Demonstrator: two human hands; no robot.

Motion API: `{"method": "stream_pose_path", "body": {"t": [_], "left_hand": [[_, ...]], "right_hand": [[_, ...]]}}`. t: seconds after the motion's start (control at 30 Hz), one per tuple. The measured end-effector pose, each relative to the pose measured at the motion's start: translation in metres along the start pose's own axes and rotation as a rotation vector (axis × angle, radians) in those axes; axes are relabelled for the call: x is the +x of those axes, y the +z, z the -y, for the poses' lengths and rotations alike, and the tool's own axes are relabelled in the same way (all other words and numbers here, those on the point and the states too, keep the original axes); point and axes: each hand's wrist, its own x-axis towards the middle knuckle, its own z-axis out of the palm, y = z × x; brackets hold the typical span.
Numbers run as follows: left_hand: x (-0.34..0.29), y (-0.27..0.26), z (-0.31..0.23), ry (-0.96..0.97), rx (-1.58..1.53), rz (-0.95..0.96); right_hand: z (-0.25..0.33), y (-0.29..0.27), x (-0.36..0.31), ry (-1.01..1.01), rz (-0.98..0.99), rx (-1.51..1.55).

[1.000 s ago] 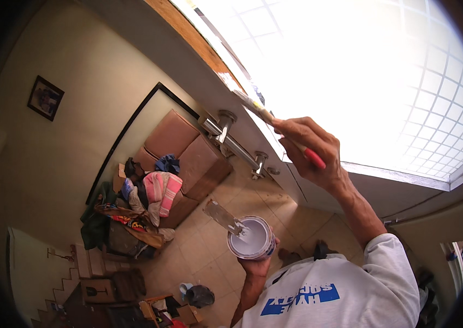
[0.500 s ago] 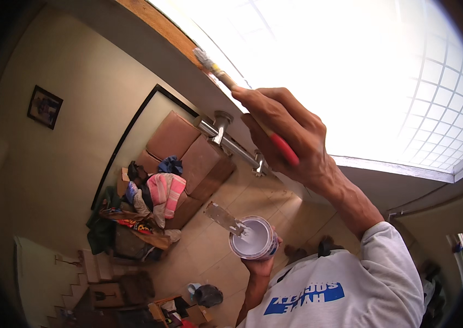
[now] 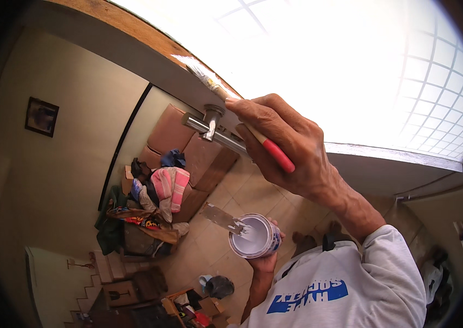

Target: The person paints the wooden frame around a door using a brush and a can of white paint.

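My right hand (image 3: 291, 134) is closed around a paintbrush (image 3: 279, 156) with a red-ended handle. Whitish paint coats its bristles, which rest against a brown wooden window frame (image 3: 127, 34). Around the bristle tips, the wood carries a patch of white paint. Lower down, my left hand (image 3: 266, 262) grips a paint can (image 3: 276, 239) from beneath and behind; the can hides most of its fingers. Pale paint shows inside the can. A flat, paint-smeared strip (image 3: 217, 215) leans out over the can's rim.
Below the frame, a metal curtain rod (image 3: 226, 139) sits on a bracket (image 3: 213, 113). A brown sofa (image 3: 201, 158) piled with clothes stands on the tiled floor below. Steps (image 3: 103, 268) and boxes (image 3: 119, 293) lie lower left. A bright gridded window (image 3: 434, 82) fills the upper right.
The brush tip has shifted slightly down along the wooden frame, and white paint now shows on the wood there. The view has tilted a little. Can and left hand stay nearly in place.
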Motion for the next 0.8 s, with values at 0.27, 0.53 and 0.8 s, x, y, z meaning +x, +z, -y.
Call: {"method": "stream_pose_path", "body": {"t": [0.27,0.53,0.8], "left_hand": [[0.001,-0.003,0.000,-0.002,-0.067,-0.003],[-0.003,-0.006,0.003,0.006,-0.203,0.025],[-0.007,-0.024,-0.004,0.091,0.031,-0.245]], "right_hand": [[0.007,-0.009,-0.005,-0.043,-0.032,-0.061],[0.019,0.026,0.027,-0.258,-0.170,-0.216],[0.039,0.019,0.026,-0.061,-0.125,-0.206]]}}
